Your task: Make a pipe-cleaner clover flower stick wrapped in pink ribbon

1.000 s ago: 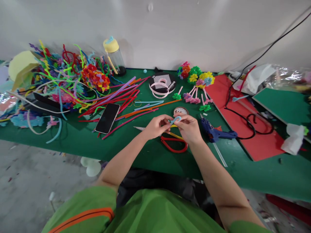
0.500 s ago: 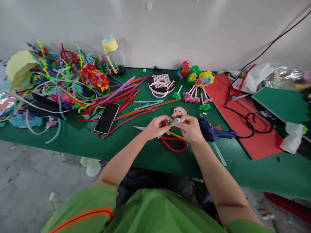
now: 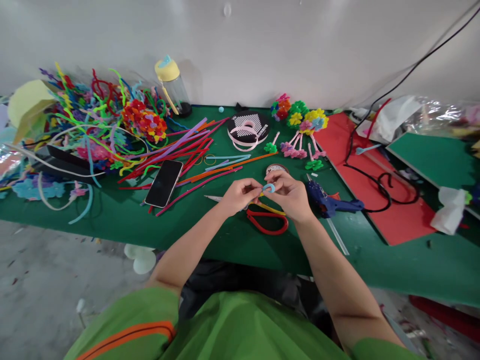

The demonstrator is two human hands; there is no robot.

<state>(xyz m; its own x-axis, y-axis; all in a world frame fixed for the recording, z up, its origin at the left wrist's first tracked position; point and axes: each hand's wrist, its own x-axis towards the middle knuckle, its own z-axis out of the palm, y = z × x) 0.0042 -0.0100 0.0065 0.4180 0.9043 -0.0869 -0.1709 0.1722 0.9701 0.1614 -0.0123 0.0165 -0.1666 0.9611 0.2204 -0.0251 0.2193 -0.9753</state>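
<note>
A light blue pipe cleaner [image 3: 269, 188], curled into a small loop, is pinched between my two hands. My left hand [image 3: 242, 195] closes thumb and fingertips on one side of it. On the other side, the fingers of my right hand [image 3: 290, 194] grip the loop. Just beneath the hands lies a pair of scissors with red handles [image 3: 268, 230], its blades pointing left and partly hidden. Behind my right hand sits a round dish of small white bits [image 3: 276, 168]. To the right a blue glue gun [image 3: 332, 200] rests on the table.
Pipe cleaners [image 3: 187, 150] and a phone [image 3: 164, 183] lie left of my hands, beside a heap of fuzzy flowers [image 3: 101, 125]. A bottle [image 3: 173, 87], a ribbon roll [image 3: 248, 127] and flower bunches [image 3: 300, 122] stand behind. Red board [image 3: 390, 220] and a black cord [image 3: 350, 145] are right.
The light blue pipe cleaner has gone from a narrow bend with a tail hanging down-left to a rounder loop between my fingers. My hands have barely moved.
</note>
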